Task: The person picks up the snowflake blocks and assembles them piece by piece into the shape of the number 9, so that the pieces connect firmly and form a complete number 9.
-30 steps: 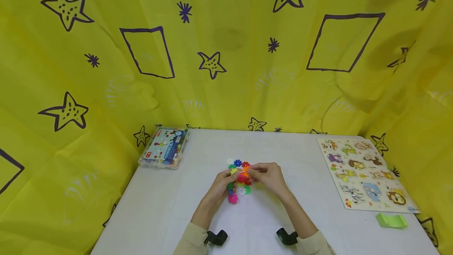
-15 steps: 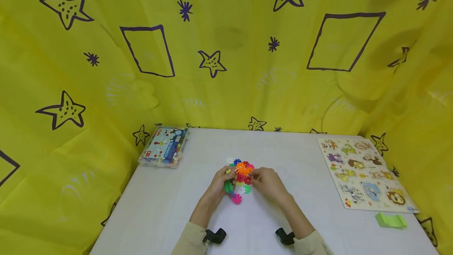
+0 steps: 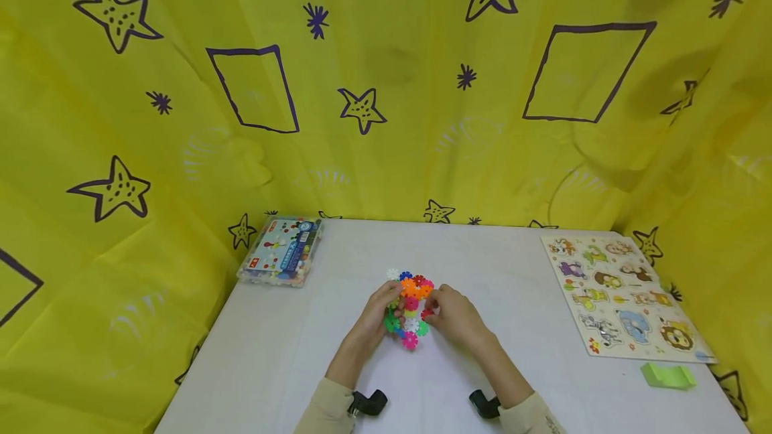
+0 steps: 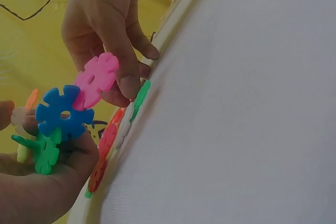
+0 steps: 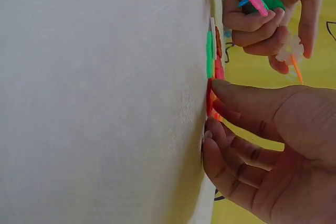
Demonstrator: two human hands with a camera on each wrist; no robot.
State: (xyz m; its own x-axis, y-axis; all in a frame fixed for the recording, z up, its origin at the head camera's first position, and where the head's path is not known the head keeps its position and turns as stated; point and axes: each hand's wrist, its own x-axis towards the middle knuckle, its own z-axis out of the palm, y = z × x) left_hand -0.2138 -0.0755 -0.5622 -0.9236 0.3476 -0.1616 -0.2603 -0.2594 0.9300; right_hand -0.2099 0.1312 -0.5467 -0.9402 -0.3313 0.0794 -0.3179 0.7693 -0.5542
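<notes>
Notched plastic discs (image 3: 411,325) lie on the table (image 3: 344,253), joining seemingly partway: the left hand (image 3: 370,319) grips a raised, linked chain (image 4: 64,102), the right hand (image 3: 460,319) pinches a red disc (image 5: 209,97); how many remain loose is unclear.

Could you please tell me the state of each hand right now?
Left hand: closed, holding joined pink, blue and green flower pieces.
Right hand: closed, pinching a red flower piece.

Head view: up high, aimed forward-down at the table (image 3: 241,367), yellow backdrop (image 3: 398,173)
Left wrist view: super close, tipped sideways
Right wrist view: ditto, opposite tip
Wrist overlap: left hand (image 4: 50,190), right hand (image 4: 102,30)
</notes>
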